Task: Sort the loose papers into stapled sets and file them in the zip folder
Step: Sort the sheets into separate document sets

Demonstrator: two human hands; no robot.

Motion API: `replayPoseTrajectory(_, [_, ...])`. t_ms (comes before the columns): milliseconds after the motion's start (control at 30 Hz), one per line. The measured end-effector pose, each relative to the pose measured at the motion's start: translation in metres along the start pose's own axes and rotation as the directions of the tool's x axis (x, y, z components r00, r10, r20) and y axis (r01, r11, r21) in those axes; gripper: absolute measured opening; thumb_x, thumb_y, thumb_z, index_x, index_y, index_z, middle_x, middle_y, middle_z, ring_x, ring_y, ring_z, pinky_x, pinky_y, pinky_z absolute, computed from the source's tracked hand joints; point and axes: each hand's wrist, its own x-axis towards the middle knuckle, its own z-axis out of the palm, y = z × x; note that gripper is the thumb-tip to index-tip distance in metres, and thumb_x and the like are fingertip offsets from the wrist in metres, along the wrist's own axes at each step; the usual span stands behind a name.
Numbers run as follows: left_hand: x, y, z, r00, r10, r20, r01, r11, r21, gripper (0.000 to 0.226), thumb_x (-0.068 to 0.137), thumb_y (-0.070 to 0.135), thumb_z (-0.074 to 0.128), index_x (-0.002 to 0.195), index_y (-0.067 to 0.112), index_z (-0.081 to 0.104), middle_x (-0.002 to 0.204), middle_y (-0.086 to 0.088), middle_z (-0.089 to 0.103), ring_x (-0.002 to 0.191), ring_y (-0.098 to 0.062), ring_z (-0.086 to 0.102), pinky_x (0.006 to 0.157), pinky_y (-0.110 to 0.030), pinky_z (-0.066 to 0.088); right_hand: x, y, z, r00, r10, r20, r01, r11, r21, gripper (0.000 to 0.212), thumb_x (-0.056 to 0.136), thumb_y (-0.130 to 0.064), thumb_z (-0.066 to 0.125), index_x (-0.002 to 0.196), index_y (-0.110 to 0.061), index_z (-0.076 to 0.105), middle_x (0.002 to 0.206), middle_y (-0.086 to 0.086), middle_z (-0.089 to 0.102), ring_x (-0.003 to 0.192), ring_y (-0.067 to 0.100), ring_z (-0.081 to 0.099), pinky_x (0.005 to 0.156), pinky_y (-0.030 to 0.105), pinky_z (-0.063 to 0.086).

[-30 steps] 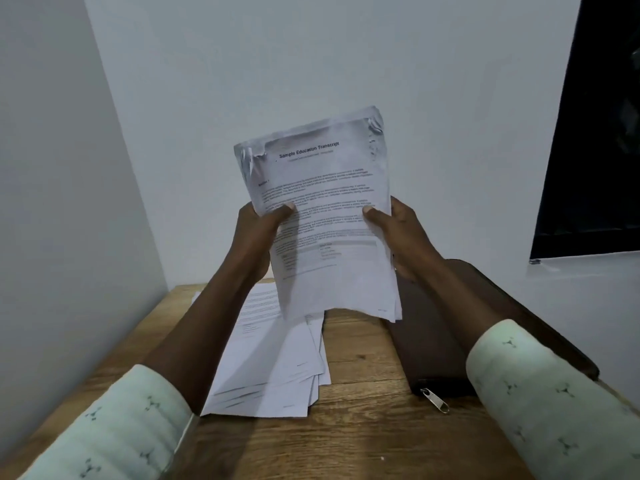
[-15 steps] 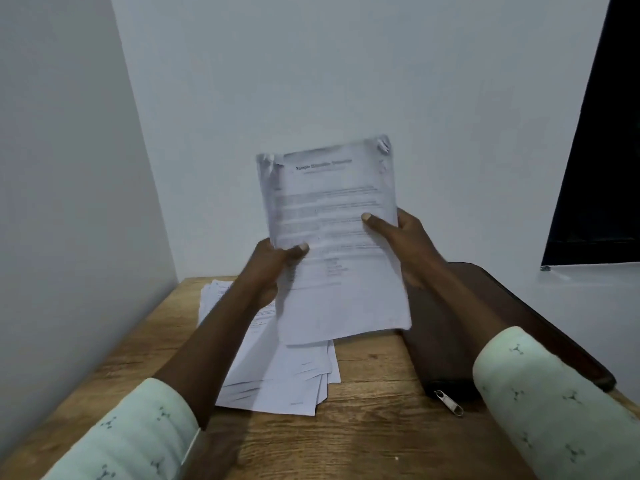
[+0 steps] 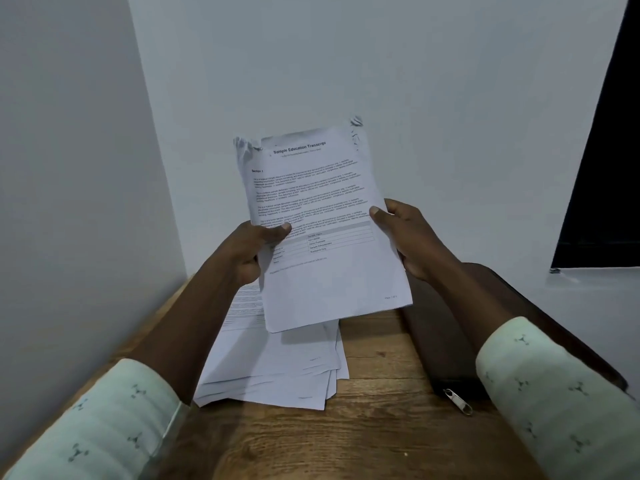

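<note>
Flanking the held papers (image 3: pixel 325 216) — left hand (image 3: pixel 251 252), right hand (image 3: pixel 408 237).

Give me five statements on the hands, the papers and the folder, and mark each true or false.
1. The left hand and right hand both hold the sheaf up off the table. True.
2. The sheaf's top sheet is headed "Sample Education Transcript". True.
3. The pile lies on the folder. False: it lies on the table, to the left of the folder.
4. The sheaf's top corners are smooth. False: both are crumpled.
5. The zip pull lies at the folder's near end. True.
</note>
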Motion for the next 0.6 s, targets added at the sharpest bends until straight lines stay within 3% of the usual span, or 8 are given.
replayPoseTrajectory(300, [0.0, -0.002, -0.01, 0.999, 0.002, 0.054, -0.003, 1.0, 0.009, 0.044, 0.091, 0.0, 0.062, 0.133, 0.009, 0.06, 0.128, -0.011, 0.067, 0.117, -0.032, 0.064, 0.105, -0.047, 0.047, -0.001, 0.006, 0.008, 0.999, 0.028, -0.032, -0.028, 1.0, -0.004, 0.028, 0.105, -0.02, 0.044, 0.122, -0.01, 0.064, 0.115, 0.004, 0.072, 0.105, 0.021, 0.07, 0.096, 0.045, 0.054])
replayPoseTrajectory(500, [-0.005, 0.006, -0.008, 0.996, 0.083, 0.02, -0.084, 0.996, 0.027, 0.032, 0.092, 0.004, 0.063, 0.124, 0.011, 0.064, 0.117, -0.007, 0.073, 0.104, -0.026, 0.072, 0.084, -0.038, 0.06, 0.0, 0.012, 0.014, 0.998, -0.034, -0.056, 0.036, 0.999, 0.021, 0.024, 0.098, -0.015, 0.058, 0.12, -0.01, 0.065, 0.116, 0.006, 0.072, 0.106, 0.024, 0.069, 0.095, 0.043, 0.054])
replayPoseTrajectory(600, [-0.006, 0.008, -0.005, 0.99, 0.142, -0.017, -0.14, 0.987, 0.084, 0.03, 0.095, 0.007, 0.062, 0.124, 0.01, 0.064, 0.115, -0.005, 0.074, 0.103, -0.025, 0.072, 0.082, -0.036, 0.06, 0.001, 0.018, 0.018, 0.996, -0.077, -0.033, 0.077, 0.997, 0.011, 0.029, 0.096, -0.005, 0.058, 0.125, -0.008, 0.061, 0.122, 0.008, 0.068, 0.111, 0.025, 0.066, 0.097, 0.039, 0.054])
